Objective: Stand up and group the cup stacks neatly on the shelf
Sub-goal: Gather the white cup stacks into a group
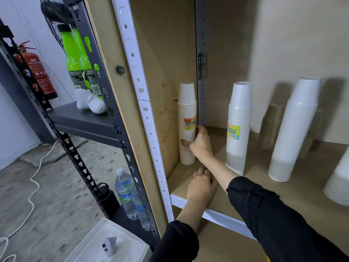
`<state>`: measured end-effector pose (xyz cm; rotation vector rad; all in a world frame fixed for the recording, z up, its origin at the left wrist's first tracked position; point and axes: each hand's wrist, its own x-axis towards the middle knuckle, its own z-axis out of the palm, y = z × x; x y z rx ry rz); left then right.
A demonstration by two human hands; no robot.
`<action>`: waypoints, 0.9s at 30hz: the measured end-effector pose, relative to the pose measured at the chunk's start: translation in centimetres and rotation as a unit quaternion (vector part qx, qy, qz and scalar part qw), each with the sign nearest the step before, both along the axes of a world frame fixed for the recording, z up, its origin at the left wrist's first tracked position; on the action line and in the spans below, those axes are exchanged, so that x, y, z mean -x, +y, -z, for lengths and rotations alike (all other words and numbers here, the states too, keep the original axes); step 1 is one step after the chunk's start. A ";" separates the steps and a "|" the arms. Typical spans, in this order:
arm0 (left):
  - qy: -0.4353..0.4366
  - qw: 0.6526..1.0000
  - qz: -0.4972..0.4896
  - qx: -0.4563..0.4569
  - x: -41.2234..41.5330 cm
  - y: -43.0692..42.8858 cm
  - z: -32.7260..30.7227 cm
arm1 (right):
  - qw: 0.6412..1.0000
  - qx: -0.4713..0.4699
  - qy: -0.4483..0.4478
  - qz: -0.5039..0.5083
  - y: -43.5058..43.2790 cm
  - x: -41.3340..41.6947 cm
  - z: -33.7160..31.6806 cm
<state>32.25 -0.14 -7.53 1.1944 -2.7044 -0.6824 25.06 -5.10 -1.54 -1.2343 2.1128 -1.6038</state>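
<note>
A tall stack of white paper cups [187, 110] with a yellow label stands upright in the back left corner of the brown shelf [283, 191]. My right hand [200, 142] grips this stack at mid height. Flat on the shelf board near its front edge rests my left hand [200, 186], holding nothing. A second labelled white stack [238, 127] stands upright to the right. Further right rises a taller white stack [294, 129], with a brownish stack [271, 125] behind it. Part of another white stack [338, 186] shows at the right edge.
The white upright post [149, 118] borders the shelf on the left. Beyond it a dark metal rack [83, 120] holds green bottles [79, 59]; water bottles [126, 193] and a black flask stand lower. A red fire extinguisher [37, 70] and a white cable are on the floor side.
</note>
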 end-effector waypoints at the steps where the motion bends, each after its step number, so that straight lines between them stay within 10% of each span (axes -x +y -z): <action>1: -0.001 1.000 -0.001 0.006 0.1 -0.1 0.2 | 1.000 -0.005 -0.004 -0.005 0.0 0.2 -0.1; 27: 0.005 0.999 0.014 0.043 0.5 -1.0 0.9 | 0.990 -0.138 0.035 -0.025 2.1 1.2 0.1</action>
